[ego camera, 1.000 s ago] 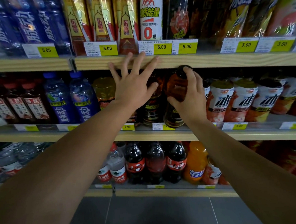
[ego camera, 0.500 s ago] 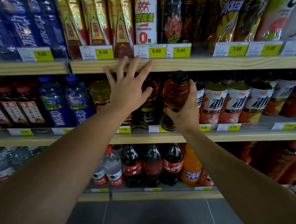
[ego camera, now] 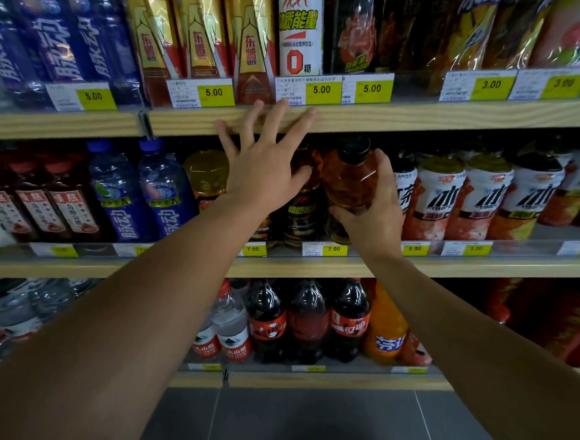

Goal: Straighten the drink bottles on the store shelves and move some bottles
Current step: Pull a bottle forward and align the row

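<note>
An amber drink bottle [ego camera: 349,181] with a black cap stands upright at the front of the middle shelf [ego camera: 473,263]. My right hand [ego camera: 375,213] is wrapped around its lower body. My left hand [ego camera: 264,173] hovers with fingers spread in front of the dark bottles [ego camera: 301,212] just left of it, fingertips reaching the edge of the upper shelf [ego camera: 412,118]. It holds nothing.
Blue bottles [ego camera: 167,197] and red-capped dark bottles [ego camera: 69,201] fill the middle shelf's left. White-labelled orange bottles [ego camera: 485,192] crowd its right. Tall bottles stand on the upper shelf behind yellow price tags [ego camera: 320,90]. Cola bottles [ego camera: 350,318] line the bottom shelf above a grey floor.
My right hand slid from the amber bottle's neck down to its body, and the bottle came from tilted to upright. My left hand stayed spread in about the same place.
</note>
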The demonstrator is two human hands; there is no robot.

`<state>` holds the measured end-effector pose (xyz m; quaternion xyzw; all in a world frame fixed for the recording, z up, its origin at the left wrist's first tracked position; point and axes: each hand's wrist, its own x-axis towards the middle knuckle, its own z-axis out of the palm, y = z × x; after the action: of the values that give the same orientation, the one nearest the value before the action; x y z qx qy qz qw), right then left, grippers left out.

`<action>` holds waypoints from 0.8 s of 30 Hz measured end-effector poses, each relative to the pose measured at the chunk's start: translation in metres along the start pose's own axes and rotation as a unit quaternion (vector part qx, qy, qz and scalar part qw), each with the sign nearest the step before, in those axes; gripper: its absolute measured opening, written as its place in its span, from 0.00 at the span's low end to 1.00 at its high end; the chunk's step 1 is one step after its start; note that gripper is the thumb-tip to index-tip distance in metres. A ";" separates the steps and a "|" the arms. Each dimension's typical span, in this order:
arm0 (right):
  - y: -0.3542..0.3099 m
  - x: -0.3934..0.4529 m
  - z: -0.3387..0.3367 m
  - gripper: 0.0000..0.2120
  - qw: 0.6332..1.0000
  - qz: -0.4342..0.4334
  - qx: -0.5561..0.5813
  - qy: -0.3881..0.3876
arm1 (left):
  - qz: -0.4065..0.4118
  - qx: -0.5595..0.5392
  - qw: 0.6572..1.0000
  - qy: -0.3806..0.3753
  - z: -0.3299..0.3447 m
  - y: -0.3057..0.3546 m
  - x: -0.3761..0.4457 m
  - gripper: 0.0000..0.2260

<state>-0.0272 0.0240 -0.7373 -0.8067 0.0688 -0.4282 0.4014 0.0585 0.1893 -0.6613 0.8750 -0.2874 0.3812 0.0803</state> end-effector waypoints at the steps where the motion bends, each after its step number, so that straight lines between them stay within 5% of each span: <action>1: -0.002 0.002 0.001 0.48 1.000 0.001 -0.004 0.001 | 0.000 0.000 1.000 0.002 0.000 0.000 0.000 0.35; 24: 0.026 0.032 0.037 0.51 0.997 0.064 -0.041 -0.034 | 0.001 -0.002 1.000 0.016 0.003 -0.001 -0.001 0.37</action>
<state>0.0264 0.0134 -0.7469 -0.8306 0.1242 -0.3707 0.3967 0.0601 0.1895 -0.6639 0.8682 -0.2875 0.3951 0.0861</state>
